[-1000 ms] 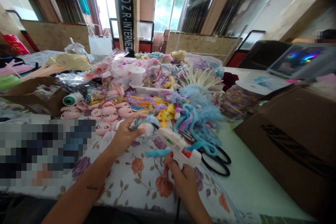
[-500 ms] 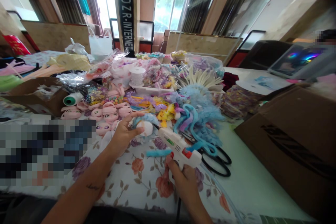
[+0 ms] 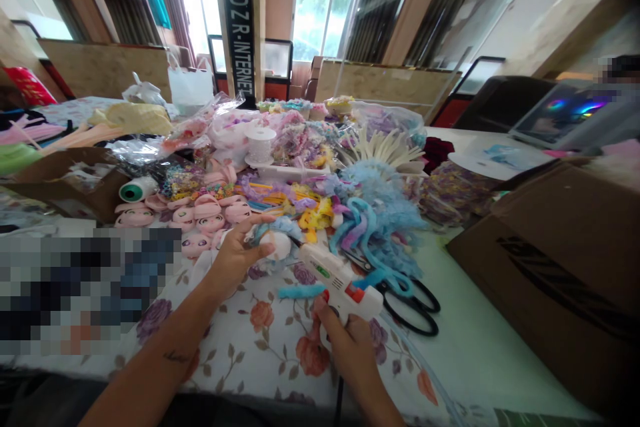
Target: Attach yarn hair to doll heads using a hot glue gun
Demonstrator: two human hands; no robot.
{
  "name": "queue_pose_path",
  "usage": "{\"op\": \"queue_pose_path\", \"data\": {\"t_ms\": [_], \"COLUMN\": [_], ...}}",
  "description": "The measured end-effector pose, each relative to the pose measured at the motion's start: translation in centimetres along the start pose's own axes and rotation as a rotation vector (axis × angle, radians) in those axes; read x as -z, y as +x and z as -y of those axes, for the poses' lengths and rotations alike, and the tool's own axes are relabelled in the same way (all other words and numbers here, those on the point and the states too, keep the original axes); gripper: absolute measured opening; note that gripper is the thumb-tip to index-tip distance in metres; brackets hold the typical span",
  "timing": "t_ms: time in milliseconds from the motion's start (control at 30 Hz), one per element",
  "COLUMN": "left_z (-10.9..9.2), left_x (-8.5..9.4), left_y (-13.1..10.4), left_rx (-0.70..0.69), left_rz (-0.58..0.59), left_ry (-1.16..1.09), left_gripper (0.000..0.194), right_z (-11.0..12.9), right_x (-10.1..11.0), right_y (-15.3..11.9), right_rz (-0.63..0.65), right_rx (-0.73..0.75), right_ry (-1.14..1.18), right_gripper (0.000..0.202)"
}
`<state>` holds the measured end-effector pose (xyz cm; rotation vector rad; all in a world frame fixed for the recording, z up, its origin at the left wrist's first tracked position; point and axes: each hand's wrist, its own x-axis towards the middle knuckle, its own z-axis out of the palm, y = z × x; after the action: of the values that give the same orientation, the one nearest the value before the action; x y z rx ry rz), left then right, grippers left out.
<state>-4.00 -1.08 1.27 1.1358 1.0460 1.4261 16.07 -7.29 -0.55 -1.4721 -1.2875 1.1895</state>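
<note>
Held up in my left hand (image 3: 249, 250) is a round white piece (image 3: 275, 246) with light blue ruffled trim (image 3: 281, 223) around its far side. My right hand (image 3: 346, 333) is wrapped round the handle of a white hot glue gun (image 3: 340, 280) with a red trigger. The gun's dark nozzle points up and left, at the edge of the white piece; whether it touches cannot be told. A short turquoise fuzzy strip (image 3: 300, 291) lies on the flowered cloth (image 3: 235, 347) behind the gun. Black-handled scissors (image 3: 423, 313) lie to its right.
Pink doll faces with ears (image 3: 210, 220) are grouped beyond my left hand. Blue ruffled trim (image 3: 395, 227) and yellow ruffled pieces (image 3: 317, 217) lie further back. A white spool (image 3: 261, 143) stands amid bagged materials. Cardboard boxes stand at right (image 3: 555, 267) and left (image 3: 70, 180).
Almost nothing differs. The glue gun has shifted very slightly to the left, its nozzle still at the white piece, and my left hand keeps its hold.
</note>
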Motion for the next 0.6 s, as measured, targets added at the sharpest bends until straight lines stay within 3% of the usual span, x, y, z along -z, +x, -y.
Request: {"op": "queue_pose_path", "data": {"t_ms": [600], "left_z": [0.15], "left_x": [0.07], "left_y": [0.02], "left_rx": [0.001], "left_rz": [0.007], "left_ry": [-0.003], "left_gripper": [0.045], "right_z": [0.15], "right_x": [0.02], "right_y": [-0.02], "right_rz": [0.040], "right_rx": [-0.013], "right_ry": [0.047], "right_gripper": [0.032]}}
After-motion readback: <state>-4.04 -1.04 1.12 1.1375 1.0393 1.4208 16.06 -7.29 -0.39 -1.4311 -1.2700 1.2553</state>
